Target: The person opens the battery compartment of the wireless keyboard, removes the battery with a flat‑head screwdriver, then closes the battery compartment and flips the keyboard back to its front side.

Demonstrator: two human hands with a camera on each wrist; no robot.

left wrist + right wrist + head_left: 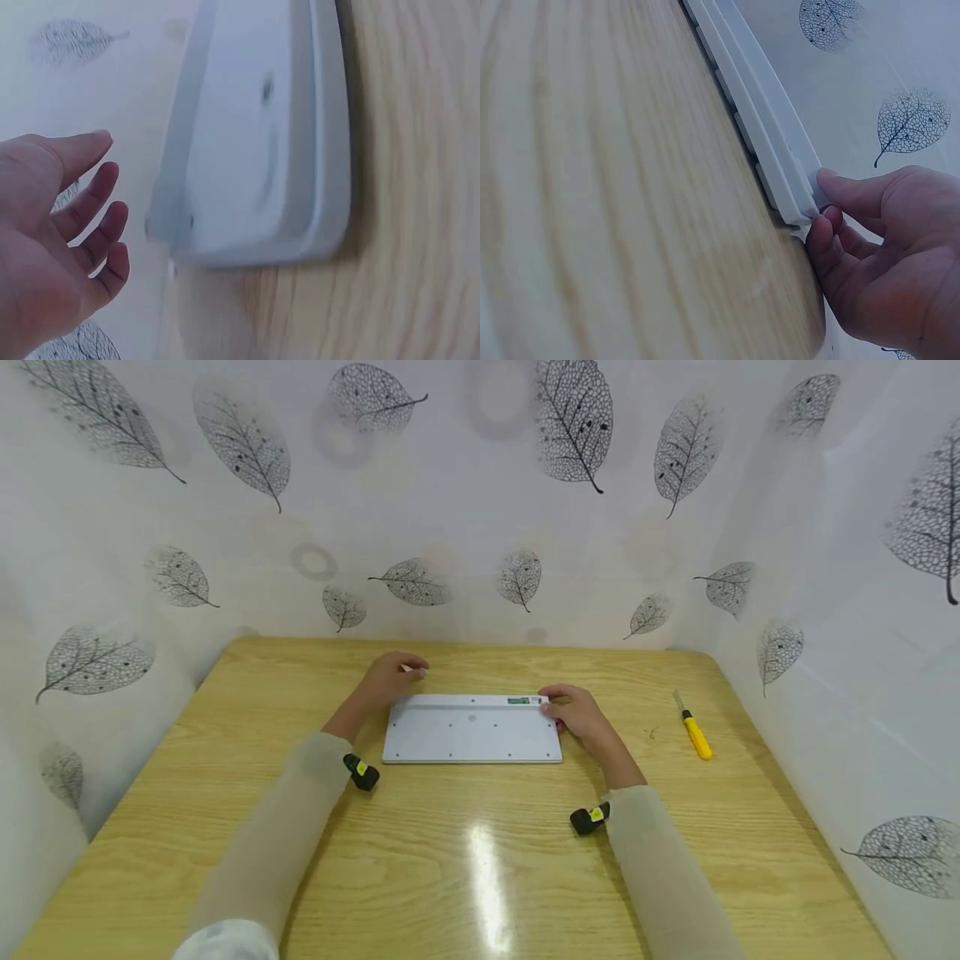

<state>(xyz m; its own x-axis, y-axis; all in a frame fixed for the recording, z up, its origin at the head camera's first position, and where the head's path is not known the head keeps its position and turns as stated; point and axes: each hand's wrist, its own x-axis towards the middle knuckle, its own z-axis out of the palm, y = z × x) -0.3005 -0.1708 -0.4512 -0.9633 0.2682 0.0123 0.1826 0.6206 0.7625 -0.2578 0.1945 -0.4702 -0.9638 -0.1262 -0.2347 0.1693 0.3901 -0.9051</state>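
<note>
A white keyboard (472, 735) lies with its screw-dotted underside up, and its keys show along the lower edge in the right wrist view. Near its far right corner, a small open slot (519, 701) shows something green inside. My right hand (576, 713) pinches that corner between thumb and fingers; in the right wrist view the thumb (847, 189) rests on the raised back edge. By the far left corner hovers my left hand (388, 678). Its fingers (101, 232) are loosely bent, apart from the keyboard and holding nothing.
To the right on the wooden table (487, 827) lies a screwdriver (697, 737) with a yellow handle. A small dark bit (652, 733) sits between it and the right hand. A leaf-patterned curtain (465, 527) surrounds the table's back and sides.
</note>
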